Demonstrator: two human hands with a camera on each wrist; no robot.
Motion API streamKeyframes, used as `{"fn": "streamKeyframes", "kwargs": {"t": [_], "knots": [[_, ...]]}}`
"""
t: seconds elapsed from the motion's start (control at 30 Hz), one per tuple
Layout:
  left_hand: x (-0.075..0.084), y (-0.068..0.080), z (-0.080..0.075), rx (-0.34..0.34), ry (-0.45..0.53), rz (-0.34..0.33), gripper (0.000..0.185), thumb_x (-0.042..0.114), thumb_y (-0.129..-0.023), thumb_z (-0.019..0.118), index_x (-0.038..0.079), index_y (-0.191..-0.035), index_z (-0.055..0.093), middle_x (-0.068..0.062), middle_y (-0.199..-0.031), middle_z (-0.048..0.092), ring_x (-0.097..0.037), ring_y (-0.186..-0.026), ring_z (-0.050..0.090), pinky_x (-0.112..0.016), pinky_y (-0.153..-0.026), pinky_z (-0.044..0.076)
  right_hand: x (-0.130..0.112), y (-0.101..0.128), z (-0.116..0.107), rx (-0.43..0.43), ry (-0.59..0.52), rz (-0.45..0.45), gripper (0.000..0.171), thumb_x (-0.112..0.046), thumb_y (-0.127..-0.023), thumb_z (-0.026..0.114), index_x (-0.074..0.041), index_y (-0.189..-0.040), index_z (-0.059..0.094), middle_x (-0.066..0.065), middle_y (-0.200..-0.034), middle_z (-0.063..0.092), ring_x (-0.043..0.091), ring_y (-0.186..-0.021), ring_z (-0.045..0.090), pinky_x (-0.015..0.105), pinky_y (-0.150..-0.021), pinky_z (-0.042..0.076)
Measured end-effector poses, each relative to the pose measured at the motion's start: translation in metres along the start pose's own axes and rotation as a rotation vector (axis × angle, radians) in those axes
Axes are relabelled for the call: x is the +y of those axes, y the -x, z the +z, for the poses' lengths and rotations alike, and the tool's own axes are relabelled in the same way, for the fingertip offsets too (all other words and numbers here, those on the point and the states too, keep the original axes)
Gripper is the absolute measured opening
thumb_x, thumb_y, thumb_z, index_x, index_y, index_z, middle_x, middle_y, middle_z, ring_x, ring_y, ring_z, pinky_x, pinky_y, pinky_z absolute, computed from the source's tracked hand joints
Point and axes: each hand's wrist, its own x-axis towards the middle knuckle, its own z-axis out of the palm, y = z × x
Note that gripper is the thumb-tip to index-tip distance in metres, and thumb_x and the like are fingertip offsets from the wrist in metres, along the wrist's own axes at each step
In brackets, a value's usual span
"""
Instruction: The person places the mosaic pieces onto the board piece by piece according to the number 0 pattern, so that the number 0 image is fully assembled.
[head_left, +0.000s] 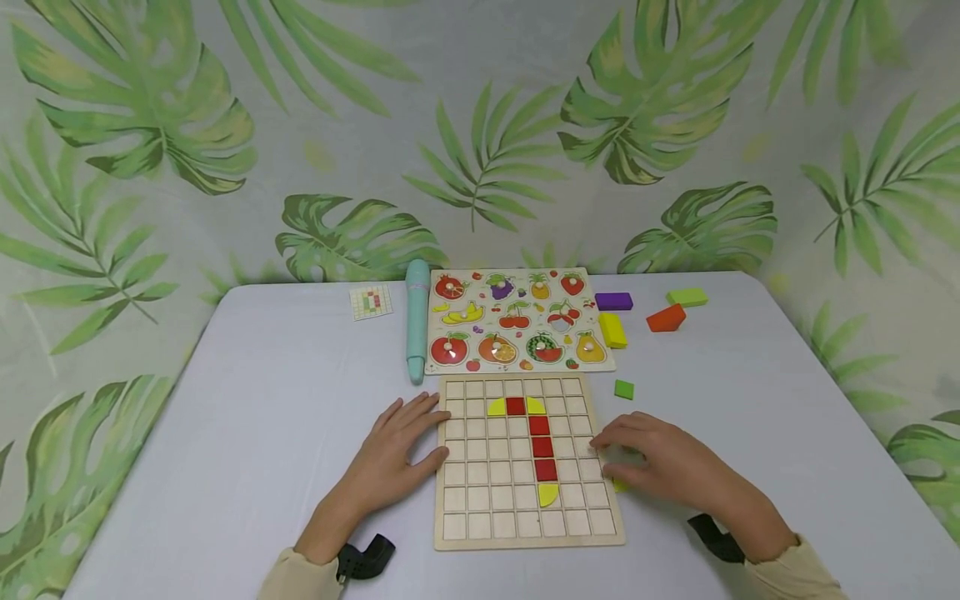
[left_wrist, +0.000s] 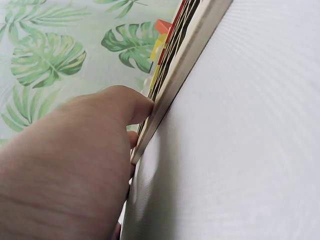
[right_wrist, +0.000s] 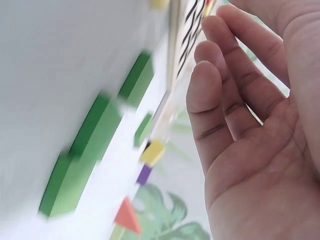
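A wooden grid board point(head_left: 478, 500) lies flat before me. Set in its cells are several red squares point(head_left: 542, 447) and three yellow quarter-circles point(head_left: 548, 495), forming a hooked shape. Along the board's left edge rests my left hand point(head_left: 390, 458), thumb and fingertips touching the rim; the left wrist view shows the thumb point(left_wrist: 137, 105) against the wooden edge. My right hand point(head_left: 656, 458) hovers at the right edge with loosely bent fingers and no piece visible in it. Green blocks point(right_wrist: 95, 130) stand on the table beside that hand in the right wrist view, hidden beneath it from above.
Behind the grid stands a fruit peg puzzle point(head_left: 491, 304), with a teal pen-shaped object point(head_left: 417, 321) and a small pattern card point(head_left: 371, 302) to its left. On the right lie purple point(head_left: 613, 302), yellow point(head_left: 612, 330), red point(head_left: 666, 317) and lime point(head_left: 687, 297) blocks, plus a green square point(head_left: 624, 389).
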Motion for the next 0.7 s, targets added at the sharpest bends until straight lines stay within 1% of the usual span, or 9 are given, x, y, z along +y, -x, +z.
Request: {"fn": "streamKeyframes", "kwargs": {"t": [0.1, 0.23, 0.47, 0.7], "knots": [[0.0, 0.0, 0.0, 0.002, 0.003, 0.004, 0.047, 0.035, -0.098, 0.07, 0.018, -0.141, 0.062, -0.006, -0.16, 0.047, -0.025, -0.153, 0.037, -0.049, -0.129, 0.02, 0.01, 0.004, -0.004, 0.016, 0.023, 0.031, 0.031, -0.027, -0.087, 0.084, -0.028, -0.117, 0.075, -0.018, -0.117, 0.068, 0.013, -0.114, 0.063, 0.042, -0.097, 0.059], [0.001, 0.001, 0.0, 0.007, 0.005, 0.008, 0.047, 0.034, -0.097, 0.07, 0.017, -0.141, 0.063, -0.006, -0.16, 0.047, -0.025, -0.152, 0.037, -0.049, -0.129, 0.02, 0.024, 0.009, -0.005, 0.053, 0.053, 0.046, 0.033, -0.025, -0.085, 0.086, -0.026, -0.116, 0.076, -0.016, -0.116, 0.07, 0.013, -0.112, 0.063, 0.042, -0.097, 0.059], [0.001, 0.001, 0.0, 0.037, -0.004, 0.025, 0.047, 0.032, -0.095, 0.073, 0.016, -0.139, 0.064, -0.008, -0.158, 0.049, -0.028, -0.151, 0.04, -0.052, -0.128, 0.023, 0.041, 0.016, -0.006, 0.089, 0.086, 0.064, 0.034, -0.022, -0.083, 0.087, -0.023, -0.115, 0.076, -0.013, -0.115, 0.071, 0.011, -0.104, 0.063, 0.039, -0.089, 0.06], [0.0, 0.0, 0.0, 0.012, -0.005, 0.009, 0.048, 0.034, -0.097, 0.071, 0.018, -0.141, 0.063, -0.006, -0.16, 0.047, -0.026, -0.152, 0.038, -0.05, -0.129, 0.021, 0.049, 0.017, -0.005, 0.084, 0.08, 0.068, 0.031, -0.021, -0.083, 0.086, -0.023, -0.113, 0.077, -0.014, -0.112, 0.071, 0.009, -0.1, 0.062, 0.035, -0.086, 0.06]]}}
